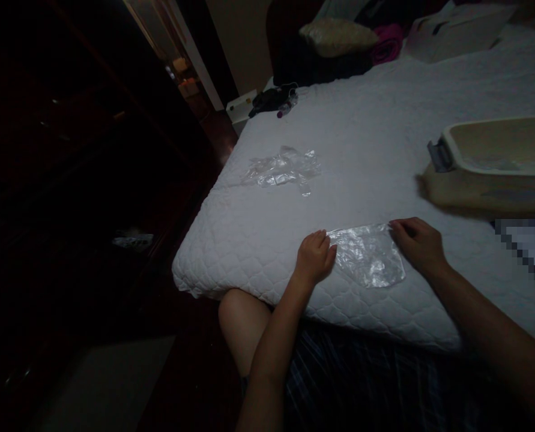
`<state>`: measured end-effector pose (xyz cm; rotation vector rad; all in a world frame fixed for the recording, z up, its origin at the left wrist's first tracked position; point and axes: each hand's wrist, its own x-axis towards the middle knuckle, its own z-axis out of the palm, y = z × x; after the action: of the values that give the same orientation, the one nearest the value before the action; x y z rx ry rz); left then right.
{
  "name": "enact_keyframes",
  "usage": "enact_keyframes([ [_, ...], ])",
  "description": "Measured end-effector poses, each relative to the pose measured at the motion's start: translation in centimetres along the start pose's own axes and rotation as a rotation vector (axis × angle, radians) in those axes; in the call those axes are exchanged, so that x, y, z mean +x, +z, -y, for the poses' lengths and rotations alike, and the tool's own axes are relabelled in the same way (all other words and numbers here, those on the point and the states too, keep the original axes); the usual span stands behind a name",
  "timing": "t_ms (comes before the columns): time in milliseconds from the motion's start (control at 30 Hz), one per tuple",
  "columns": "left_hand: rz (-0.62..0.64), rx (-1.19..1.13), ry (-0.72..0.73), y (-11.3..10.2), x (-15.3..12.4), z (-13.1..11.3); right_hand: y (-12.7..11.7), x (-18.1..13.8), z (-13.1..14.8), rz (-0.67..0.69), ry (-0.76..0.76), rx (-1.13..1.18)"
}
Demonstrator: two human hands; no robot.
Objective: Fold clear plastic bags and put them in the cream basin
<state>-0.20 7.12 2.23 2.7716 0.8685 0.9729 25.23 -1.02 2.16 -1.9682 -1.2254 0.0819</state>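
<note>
A clear plastic bag [370, 257] lies spread on the white quilted bed cover [244, 252], close to the edge where I sit. My left hand [314, 257] is closed on the bag's upper left corner. At its upper right corner my right hand [419, 241] pinches the film between thumb and fingers. The bag looks thin, flat and wrinkled, and its top edge runs straight between both hands. Farther off on the bed, more crumpled clear plastic [285, 168] lies loose, touched by neither hand.
An open beige plastic bin [456, 189] with a grey latch stands at the right, clear plastic inside. A white box [456, 33], a pillow [339, 36] and a rolled magenta cloth [388, 43] sit at the back. Dark furniture fills the left.
</note>
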Motion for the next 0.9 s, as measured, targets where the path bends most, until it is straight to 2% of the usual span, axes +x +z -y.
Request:
enact_keyframes([
  [233,0.0,0.009,-0.058,-0.3,0.1,-0.2,0.0,0.4,-0.1,0.106,-0.094,-0.072],
  [533,-0.044,-0.006,-0.071,-0.4,0.2,-0.3,0.1,0.9,-0.2,0.176,-0.075,-0.011],
  [767,-0.063,-0.001,-0.05,-0.5,0.3,-0.4,0.5,1.6,-0.1,0.17,0.162,0.146],
  [900,-0.064,0.01,-0.051,-0.5,0.3,-0.3,0.8,1.5,0.2,0.167,0.211,0.14],
])
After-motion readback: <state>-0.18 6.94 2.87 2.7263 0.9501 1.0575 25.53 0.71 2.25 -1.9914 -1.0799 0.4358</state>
